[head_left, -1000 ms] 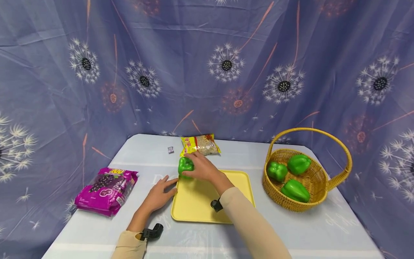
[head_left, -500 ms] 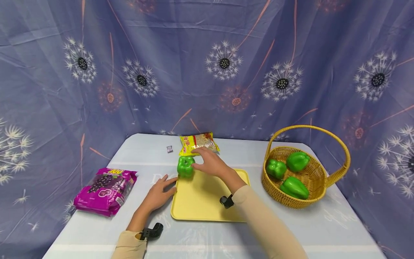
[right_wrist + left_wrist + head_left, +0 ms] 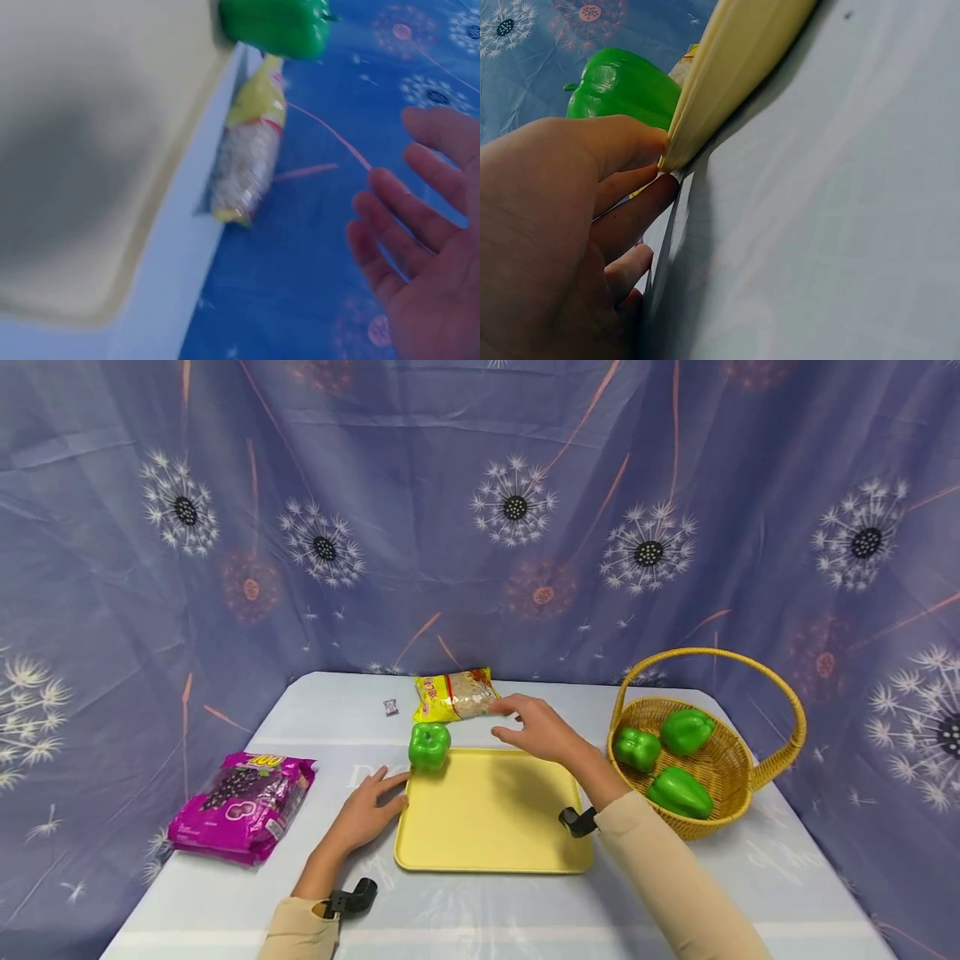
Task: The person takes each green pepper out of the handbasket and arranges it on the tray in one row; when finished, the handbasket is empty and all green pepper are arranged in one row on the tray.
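With the right hand (image 3: 542,732) hovering empty, fingers spread, and the flat left hand (image 3: 367,811) touching the tray (image 3: 491,827), the pepper (image 3: 429,746) on its far-left corner might have rolled off if nudged.

tray (image 3: 491,814) yellow | pepper (image 3: 429,746) green | cloth (image 3: 480,510) blue, dandelion print

left hand (image 3: 365,811) rests flat; right hand (image 3: 542,732) hovers, fingers spread.
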A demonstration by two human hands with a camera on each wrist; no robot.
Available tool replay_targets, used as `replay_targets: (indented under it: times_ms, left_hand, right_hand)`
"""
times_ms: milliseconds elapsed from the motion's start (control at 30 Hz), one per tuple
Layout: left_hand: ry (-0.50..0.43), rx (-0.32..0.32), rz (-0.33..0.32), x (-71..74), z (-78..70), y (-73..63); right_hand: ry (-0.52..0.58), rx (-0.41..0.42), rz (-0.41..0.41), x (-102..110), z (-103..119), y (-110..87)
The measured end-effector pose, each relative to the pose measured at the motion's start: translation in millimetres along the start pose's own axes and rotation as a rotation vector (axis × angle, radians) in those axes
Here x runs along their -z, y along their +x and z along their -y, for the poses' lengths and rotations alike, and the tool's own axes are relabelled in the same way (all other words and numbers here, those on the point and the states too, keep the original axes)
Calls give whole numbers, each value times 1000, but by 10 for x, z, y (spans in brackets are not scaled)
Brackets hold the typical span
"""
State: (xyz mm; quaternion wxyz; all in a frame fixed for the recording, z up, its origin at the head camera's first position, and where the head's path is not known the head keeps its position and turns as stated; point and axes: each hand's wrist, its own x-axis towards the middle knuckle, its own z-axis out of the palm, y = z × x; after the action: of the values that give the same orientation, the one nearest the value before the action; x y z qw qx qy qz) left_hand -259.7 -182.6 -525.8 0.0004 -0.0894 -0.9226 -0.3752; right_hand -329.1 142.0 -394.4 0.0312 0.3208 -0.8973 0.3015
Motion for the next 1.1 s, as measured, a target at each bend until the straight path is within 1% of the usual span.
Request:
replay_targets:
  times_ms: [133, 267, 400, 567, 700, 767, 833, 1000, 1100]
  left_hand:
    - [-1, -4, 13, -10, -8, 4]
    - [-3, -6, -3, 5, -11, 7]
    - [-5, 0, 2, 10, 3, -6]
    - [-6, 17, -5, 5, 39, -36]
    - [-6, 17, -4, 5, 37, -28]
    - [-3, 17, -1, 13, 26, -22]
    - [-5, 17, -1, 23, 12, -20]
    - [-8, 17, 0, 40, -3, -20]
    - [-6, 24, 6, 41, 6, -21]
  right_hand:
    - [-41, -29, -3, 182, -84, -238]
    - [-81, -34, -20, 330, -172, -435]
    - [-112, -54, -35, 448, -236, -605]
    - [-127, -84, -14, 552, -288, -796]
    - [-223, -109, -19, 632, -310, -965]
    - [-269, -116, -20, 680, -311, -1040]
    - [-289, -127, -15, 728, -317, -1103]
    - [-282, -168, -2, 848, -386, -1219]
    - [-285, -179, 13, 911, -446, -1270]
